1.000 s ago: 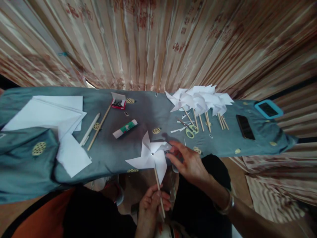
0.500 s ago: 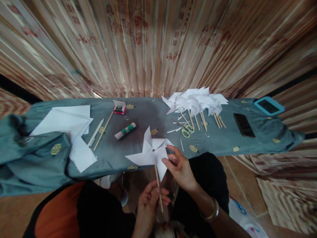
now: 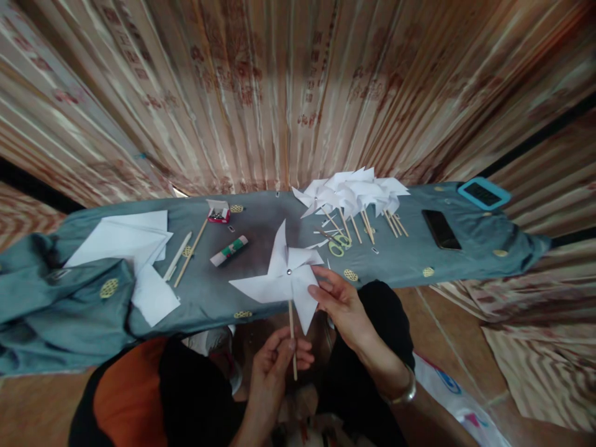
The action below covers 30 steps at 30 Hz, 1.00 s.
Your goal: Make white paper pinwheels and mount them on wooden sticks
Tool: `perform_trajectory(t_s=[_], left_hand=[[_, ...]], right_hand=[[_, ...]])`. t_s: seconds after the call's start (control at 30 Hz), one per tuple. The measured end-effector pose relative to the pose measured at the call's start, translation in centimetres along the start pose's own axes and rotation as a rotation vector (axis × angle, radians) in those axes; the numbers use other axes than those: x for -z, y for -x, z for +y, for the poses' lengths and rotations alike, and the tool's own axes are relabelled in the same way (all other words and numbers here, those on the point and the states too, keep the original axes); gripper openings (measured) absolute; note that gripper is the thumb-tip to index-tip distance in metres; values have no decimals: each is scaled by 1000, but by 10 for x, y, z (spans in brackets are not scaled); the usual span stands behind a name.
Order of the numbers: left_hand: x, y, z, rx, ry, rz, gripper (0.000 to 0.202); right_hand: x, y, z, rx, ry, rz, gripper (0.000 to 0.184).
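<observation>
Pinwheel (image 3: 274, 287) in front of you, its blades over the near edge of the table (image 3: 265, 214) as you look down and its stick (image 3: 292, 320) hanging past that edge toward your lap. Your left hand (image 3: 272, 360) has its fingers closed on the stick's lower part; your right hand (image 3: 344, 304) has thumb and fingertips at the right side of the paper, though whether they pinch it or merely touch it, I cannot tell. Let the left grip be steady and low, since the bottom blade (image 3: 305, 320) points down close to those fingers and could catch on them. With the right, a light touch near the outer edge should serve best (squeezed paper would probably crease). Following each blade's curve, rather than pushing against it, would likely spare the folds, and the silver pin (image 3: 289, 272) at the middle deserves no sideways pull.
</observation>
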<state>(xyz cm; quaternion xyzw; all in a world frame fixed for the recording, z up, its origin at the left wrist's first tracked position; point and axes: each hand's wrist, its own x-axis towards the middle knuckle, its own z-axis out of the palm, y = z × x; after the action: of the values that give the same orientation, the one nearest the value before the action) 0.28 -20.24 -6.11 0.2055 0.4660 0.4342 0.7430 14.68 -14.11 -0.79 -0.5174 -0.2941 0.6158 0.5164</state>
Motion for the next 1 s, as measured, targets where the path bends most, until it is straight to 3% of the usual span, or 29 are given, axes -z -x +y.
perform_trajectory(t_s=[0.2, 0.4, 0.53, 0.67, 0.87, 1.0], left_hand=[[-3, 6, 2, -24, -3, 43, 41], [0, -1, 8, -66, -66, 69, 38], [-2, -10, 24, -134, -143, 71, 35], [-7, -24, 45, -202, -209, 44, 32], [-22, -54, 78, -341, -338, -25, 29], [-34, -75, 96, -405, -350, -19, 30]], right_hand=[[-4, 9, 1, -1, -68, -68, 45], [-12, 14, 3, 66, 62, -158, 32], [-7, 10, -7, 183, 230, -39, 34], [-1, -10, -28, 284, 255, 57, 39], [-14, -50, -58, 258, -8, -62, 37], [-21, -73, -71, 259, -121, -73, 31]])
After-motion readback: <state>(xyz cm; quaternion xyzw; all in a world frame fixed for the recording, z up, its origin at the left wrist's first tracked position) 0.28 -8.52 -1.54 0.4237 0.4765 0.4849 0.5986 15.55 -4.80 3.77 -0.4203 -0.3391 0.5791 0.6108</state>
